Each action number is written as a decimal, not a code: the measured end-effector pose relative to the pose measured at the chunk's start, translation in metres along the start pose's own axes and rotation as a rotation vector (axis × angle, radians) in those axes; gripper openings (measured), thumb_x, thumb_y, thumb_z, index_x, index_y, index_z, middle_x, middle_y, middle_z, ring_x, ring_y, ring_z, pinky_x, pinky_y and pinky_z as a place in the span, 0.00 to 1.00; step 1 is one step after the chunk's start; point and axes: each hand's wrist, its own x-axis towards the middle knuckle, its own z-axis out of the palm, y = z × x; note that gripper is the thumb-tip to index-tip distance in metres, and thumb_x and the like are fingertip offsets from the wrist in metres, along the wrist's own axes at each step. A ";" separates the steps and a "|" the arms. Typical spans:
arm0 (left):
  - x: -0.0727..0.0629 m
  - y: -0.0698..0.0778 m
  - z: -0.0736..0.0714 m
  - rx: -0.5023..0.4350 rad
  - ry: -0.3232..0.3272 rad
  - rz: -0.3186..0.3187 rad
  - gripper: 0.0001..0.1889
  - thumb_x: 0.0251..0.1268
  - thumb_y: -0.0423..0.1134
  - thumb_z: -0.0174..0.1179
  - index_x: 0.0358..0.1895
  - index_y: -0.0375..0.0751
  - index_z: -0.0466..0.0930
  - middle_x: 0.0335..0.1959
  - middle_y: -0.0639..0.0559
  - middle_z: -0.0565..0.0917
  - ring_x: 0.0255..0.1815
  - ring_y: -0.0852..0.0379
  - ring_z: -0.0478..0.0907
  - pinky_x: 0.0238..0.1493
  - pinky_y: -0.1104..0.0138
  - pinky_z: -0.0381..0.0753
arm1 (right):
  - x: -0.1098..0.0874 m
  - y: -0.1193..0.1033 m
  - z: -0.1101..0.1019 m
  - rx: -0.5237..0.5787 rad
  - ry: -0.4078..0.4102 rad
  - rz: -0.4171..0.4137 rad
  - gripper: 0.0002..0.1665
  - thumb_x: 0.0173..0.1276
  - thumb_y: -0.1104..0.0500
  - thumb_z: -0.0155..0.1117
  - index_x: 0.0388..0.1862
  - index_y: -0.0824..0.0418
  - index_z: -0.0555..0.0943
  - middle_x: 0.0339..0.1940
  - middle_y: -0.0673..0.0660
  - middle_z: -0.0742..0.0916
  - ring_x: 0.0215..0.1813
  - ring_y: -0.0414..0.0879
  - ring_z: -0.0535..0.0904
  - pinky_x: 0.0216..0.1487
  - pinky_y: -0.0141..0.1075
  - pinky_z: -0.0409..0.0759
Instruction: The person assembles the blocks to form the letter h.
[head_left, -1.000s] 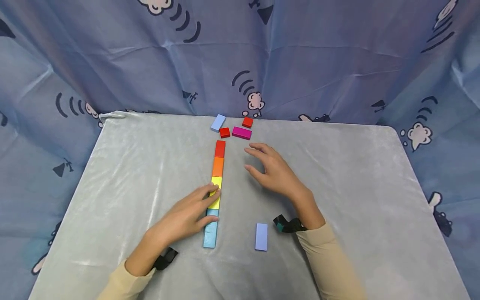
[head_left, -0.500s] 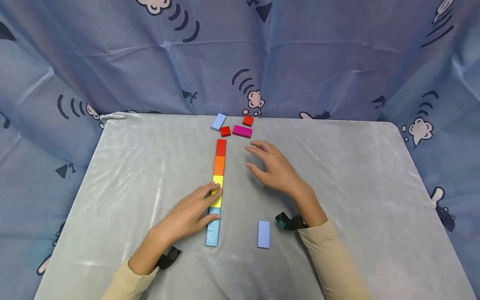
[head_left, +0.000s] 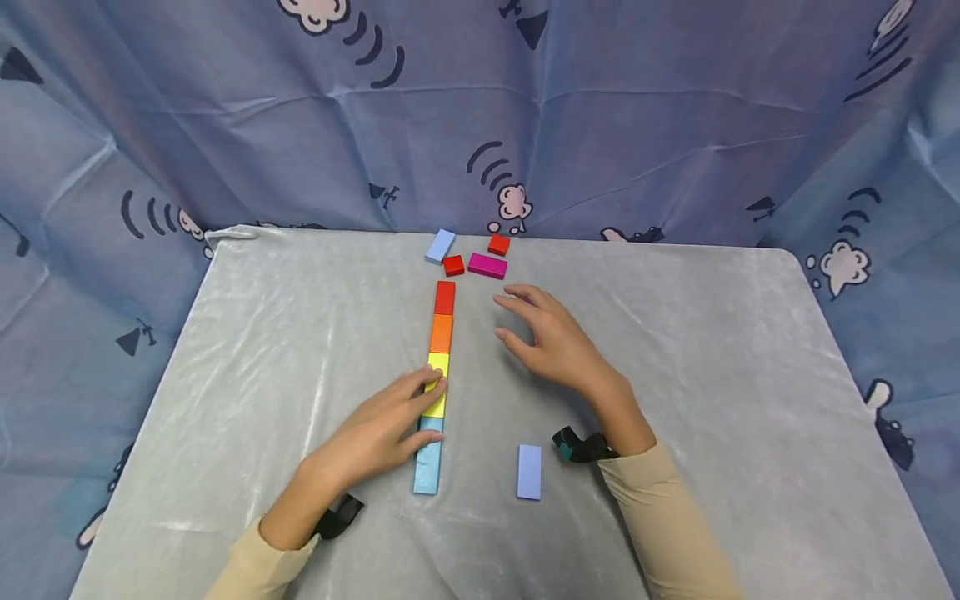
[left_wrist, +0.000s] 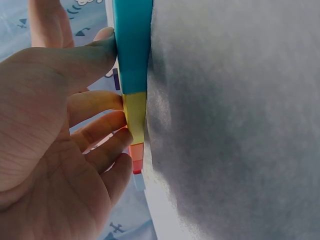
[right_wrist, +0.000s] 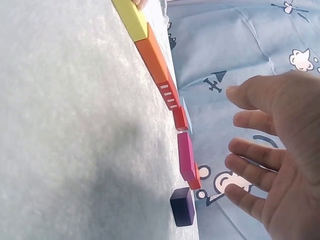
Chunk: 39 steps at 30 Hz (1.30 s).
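My left hand [head_left: 375, 429] rests on a straight row of coloured blocks, its fingertips on the yellow block [head_left: 433, 407] and its thumb on the light blue block [head_left: 427, 471]. Beyond the yellow, the row carries on with an orange block [head_left: 441, 333] and a red block [head_left: 445, 297]. To the right of the row, my right hand [head_left: 558, 346] hovers with fingers loosely bent, holding nothing. In the right wrist view a dark purple block [right_wrist: 182, 207] stands on the cloth near that hand; in the head view the hand mostly hides it.
Past the row's far end lie a pale blue block [head_left: 440, 247], two small red blocks [head_left: 453, 266] and a magenta block [head_left: 487, 266]. A periwinkle block [head_left: 528, 472] lies between the forearms. Grey cloth [head_left: 720, 367] covers the table, and a patterned blue curtain [head_left: 637, 125] hangs behind.
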 end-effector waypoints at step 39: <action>0.000 -0.003 0.003 0.013 0.020 0.011 0.38 0.70 0.48 0.71 0.78 0.36 0.71 0.79 0.43 0.72 0.81 0.46 0.69 0.78 0.52 0.76 | 0.008 -0.014 0.009 -0.088 -0.034 -0.009 0.32 0.75 0.53 0.69 0.76 0.57 0.78 0.79 0.62 0.76 0.80 0.60 0.71 0.82 0.62 0.67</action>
